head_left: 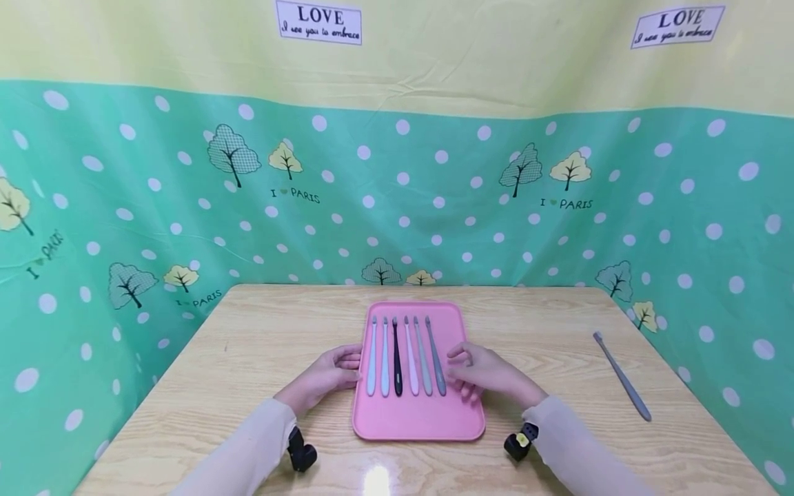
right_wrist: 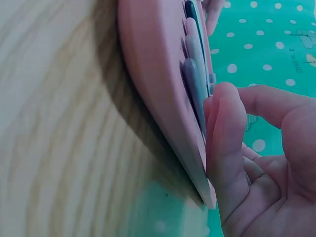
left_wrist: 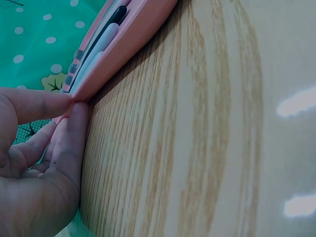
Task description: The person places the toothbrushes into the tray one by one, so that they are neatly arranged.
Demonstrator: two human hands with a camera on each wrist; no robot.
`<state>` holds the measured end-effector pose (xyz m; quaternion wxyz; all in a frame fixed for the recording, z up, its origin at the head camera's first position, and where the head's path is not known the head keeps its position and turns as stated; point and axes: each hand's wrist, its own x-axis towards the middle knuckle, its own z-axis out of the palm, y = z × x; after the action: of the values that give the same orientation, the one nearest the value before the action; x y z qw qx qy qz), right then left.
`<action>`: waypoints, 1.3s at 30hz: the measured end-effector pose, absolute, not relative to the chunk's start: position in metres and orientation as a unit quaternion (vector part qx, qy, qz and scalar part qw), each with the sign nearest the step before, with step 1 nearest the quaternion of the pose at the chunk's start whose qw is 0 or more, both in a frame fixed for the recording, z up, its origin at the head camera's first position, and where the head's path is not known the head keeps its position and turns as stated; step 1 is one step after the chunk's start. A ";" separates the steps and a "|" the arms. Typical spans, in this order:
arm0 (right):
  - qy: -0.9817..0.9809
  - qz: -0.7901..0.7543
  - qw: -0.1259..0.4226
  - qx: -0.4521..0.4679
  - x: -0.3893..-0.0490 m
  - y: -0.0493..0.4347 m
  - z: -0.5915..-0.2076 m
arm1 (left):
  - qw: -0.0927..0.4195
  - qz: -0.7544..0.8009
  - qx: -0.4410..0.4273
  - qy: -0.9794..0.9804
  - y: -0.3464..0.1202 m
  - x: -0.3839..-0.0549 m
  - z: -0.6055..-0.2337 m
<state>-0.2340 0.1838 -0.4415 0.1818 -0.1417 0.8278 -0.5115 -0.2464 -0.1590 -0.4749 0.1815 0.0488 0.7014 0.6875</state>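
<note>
A pink tray (head_left: 418, 421) lies on the table with several toothbrushes side by side on it. They are pale blue (head_left: 372, 358), black (head_left: 397, 362), light pink (head_left: 411, 358), grey-green (head_left: 424, 362) and, rightmost, grey-blue (head_left: 437, 362), all with heads toward the back. My left hand (head_left: 329, 375) pinches the tray's left edge between thumb and fingers, as the left wrist view shows. My right hand (head_left: 490, 372) is over the tray's right edge, loosely bent, its fingertips close beside the grey-blue toothbrush. Whether they touch it I cannot tell.
Another grey-blue toothbrush (head_left: 622, 375) lies slanted on the wooden table (head_left: 546, 324), well right of the tray. A green and yellow patterned curtain (head_left: 403, 200) stands behind the table and along both sides. Dark wrist cameras (head_left: 300, 451) sit under both sleeves.
</note>
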 end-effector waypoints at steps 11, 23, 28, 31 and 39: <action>0.854 -0.479 0.157 -0.132 -0.233 0.218 -0.435 | 0.178 0.688 0.043 0.702 -0.158 -0.244 -0.471; 0.874 -0.456 0.136 -0.098 -0.219 0.277 -0.432 | 0.178 0.683 0.043 0.707 -0.157 -0.245 -0.472; 0.875 -0.459 0.129 -0.077 -0.218 0.307 -0.429 | 0.178 0.682 0.046 0.708 -0.157 -0.245 -0.471; 0.878 -0.459 0.121 -0.067 -0.217 0.325 -0.424 | 0.178 0.681 0.048 0.709 -0.157 -0.245 -0.470; 0.899 -0.428 0.093 -0.015 -0.214 0.374 -0.421 | 0.179 0.686 0.046 0.704 -0.155 -0.246 -0.471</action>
<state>-0.2139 0.3740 -0.4207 0.0932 -0.0148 0.8991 -0.4275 -0.2459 -0.1554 -0.4708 0.1785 0.0465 0.7039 0.6859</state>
